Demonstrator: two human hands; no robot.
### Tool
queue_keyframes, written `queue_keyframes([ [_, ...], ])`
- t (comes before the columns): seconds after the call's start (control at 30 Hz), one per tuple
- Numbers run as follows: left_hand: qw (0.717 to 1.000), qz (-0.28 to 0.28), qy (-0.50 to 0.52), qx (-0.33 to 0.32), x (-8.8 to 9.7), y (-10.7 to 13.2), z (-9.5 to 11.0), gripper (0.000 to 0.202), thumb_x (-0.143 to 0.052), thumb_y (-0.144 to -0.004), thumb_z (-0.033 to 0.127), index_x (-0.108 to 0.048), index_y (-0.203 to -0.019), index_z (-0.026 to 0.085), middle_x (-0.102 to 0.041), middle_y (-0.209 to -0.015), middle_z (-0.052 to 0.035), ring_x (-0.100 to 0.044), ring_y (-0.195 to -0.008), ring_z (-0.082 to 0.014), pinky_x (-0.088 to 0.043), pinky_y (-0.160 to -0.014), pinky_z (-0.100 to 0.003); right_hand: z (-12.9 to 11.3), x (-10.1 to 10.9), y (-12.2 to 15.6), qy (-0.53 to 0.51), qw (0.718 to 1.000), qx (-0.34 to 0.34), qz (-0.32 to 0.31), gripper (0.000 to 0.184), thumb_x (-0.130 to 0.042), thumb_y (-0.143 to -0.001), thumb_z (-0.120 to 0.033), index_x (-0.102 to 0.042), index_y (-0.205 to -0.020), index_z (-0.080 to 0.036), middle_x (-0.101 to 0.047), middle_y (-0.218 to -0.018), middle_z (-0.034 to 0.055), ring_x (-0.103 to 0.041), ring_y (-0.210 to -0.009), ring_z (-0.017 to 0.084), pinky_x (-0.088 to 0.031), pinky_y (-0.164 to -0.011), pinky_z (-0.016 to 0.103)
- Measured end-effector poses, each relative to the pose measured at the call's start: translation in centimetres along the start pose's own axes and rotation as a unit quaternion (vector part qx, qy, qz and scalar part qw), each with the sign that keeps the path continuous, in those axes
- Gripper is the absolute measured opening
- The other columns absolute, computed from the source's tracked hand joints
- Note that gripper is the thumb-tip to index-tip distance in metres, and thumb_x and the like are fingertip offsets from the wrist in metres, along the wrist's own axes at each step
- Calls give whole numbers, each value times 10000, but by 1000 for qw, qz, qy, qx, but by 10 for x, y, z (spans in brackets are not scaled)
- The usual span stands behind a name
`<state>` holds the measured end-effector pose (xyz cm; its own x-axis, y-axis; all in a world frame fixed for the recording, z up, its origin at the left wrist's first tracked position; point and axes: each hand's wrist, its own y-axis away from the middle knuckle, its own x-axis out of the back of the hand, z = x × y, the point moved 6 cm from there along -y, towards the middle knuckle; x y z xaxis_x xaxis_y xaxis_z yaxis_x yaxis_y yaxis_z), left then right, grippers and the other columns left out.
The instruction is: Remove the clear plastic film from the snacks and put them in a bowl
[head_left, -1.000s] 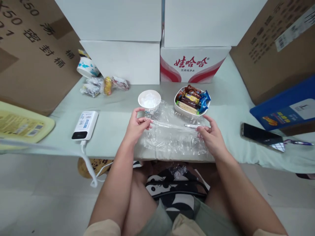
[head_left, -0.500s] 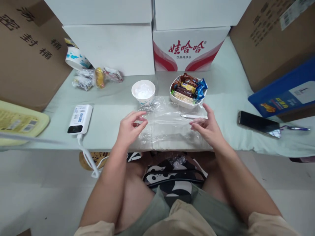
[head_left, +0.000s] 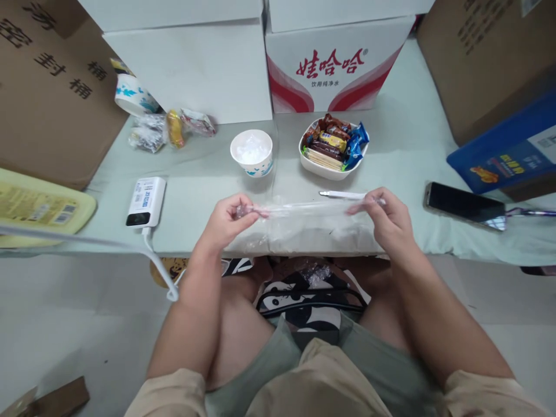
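Note:
A clear plastic bag [head_left: 304,223] hangs stretched between my two hands just above the table's front edge. My left hand [head_left: 228,217] pinches its upper left corner with the fingers closed. At the upper right corner my right hand [head_left: 386,217] pinches the bag as well. Behind the bag stand a small white paper cup [head_left: 252,152] with something white inside and a white bowl [head_left: 332,149] full of wrapped snacks. A thin white pen-like tool [head_left: 341,195] lies on the table just beyond the bag's top edge.
A white power bank [head_left: 145,201] with a cable lies at the left, a black phone [head_left: 464,204] at the right. Cardboard and white boxes [head_left: 334,63] wall the back of the pale green table [head_left: 195,185]. A tape roll [head_left: 130,95] and small packets [head_left: 167,130] sit at back left.
Both hands let go of the bag half a second ago, then pinched its top corners again and lifted it, pulling it towards the table's front edge. The camera tilted down.

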<state>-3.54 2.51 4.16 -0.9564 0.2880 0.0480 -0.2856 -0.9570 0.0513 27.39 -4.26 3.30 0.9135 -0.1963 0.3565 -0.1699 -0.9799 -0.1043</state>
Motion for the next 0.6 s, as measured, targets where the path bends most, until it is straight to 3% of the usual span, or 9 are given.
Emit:
queue_keyframes([
  [0.07, 998, 23, 34, 44, -2, -7, -10, 328, -821, -674, 378, -546, -758, 221, -666, -679, -5, -655, -613, -167, -496, -591, -271, 9, -8, -1, -67, 996, -39, -33, 390, -550, -894, -663, -496, -982, -287, -664, -777, 3, -680, -712, 210, -571, -751, 412],
  [0.13, 997, 58, 15, 57, -1, -17, -19, 293, -763, -731, 381, -534, -835, 230, -645, -623, 24, -582, -490, -123, -364, -458, -215, 14, -15, -3, -105, 991, -53, -59, 489, -711, -799, -600, -475, -1104, -297, -638, -755, -36, -662, -660, 182, -562, -682, 355],
  [0.2, 995, 81, -22, 56, 2, -27, -26, 263, -739, -751, 341, -535, -872, 227, -594, -561, 52, -536, -459, -99, -329, -447, -197, 17, -17, -6, -125, 988, -64, -56, 584, -797, -728, -476, -459, -1173, -306, -601, -735, -70, -632, -607, 152, -544, -612, 305],
  [0.27, 996, 72, -21, 56, 3, -34, -32, 274, -740, -750, 318, -545, -914, 217, -575, -561, 60, -578, -524, -102, -383, -498, -190, 21, -14, -8, -139, 986, -84, -20, 560, -782, -728, -410, -460, -1174, -306, -565, -714, -93, -546, -494, 108, -492, -501, 259],
  [0.4, 993, -29, 80, 84, -8, -39, -37, 623, -812, -664, 263, -494, -1200, 248, -644, -753, 41, -701, -750, -159, -515, -645, -237, 30, -4, -12, -149, 981, -115, 50, 477, -729, -760, -369, -478, -1160, -300, -545, -719, -95, -420, -403, 66, -383, -378, 219],
  [0.47, 990, -45, 97, 97, -12, -41, -38, 771, -820, -641, 223, -427, -1302, 279, -647, -792, 45, -667, -648, -134, -504, -593, -236, 33, 0, -14, -146, 979, -120, 73, 473, -714, -770, -374, -485, -1177, -301, -559, -721, -87, -404, -394, 69, -367, -366, 224],
  [0.6, 989, -8, 61, 135, -10, -49, -43, 591, -747, -704, 200, -472, -1225, 248, -656, -750, 37, -520, -451, -68, -389, -453, -196, 38, 5, -15, -95, 984, -136, 65, 527, -698, -786, -423, -492, -1253, -292, -681, -793, -25, -458, -397, 98, -401, -393, 266],
])
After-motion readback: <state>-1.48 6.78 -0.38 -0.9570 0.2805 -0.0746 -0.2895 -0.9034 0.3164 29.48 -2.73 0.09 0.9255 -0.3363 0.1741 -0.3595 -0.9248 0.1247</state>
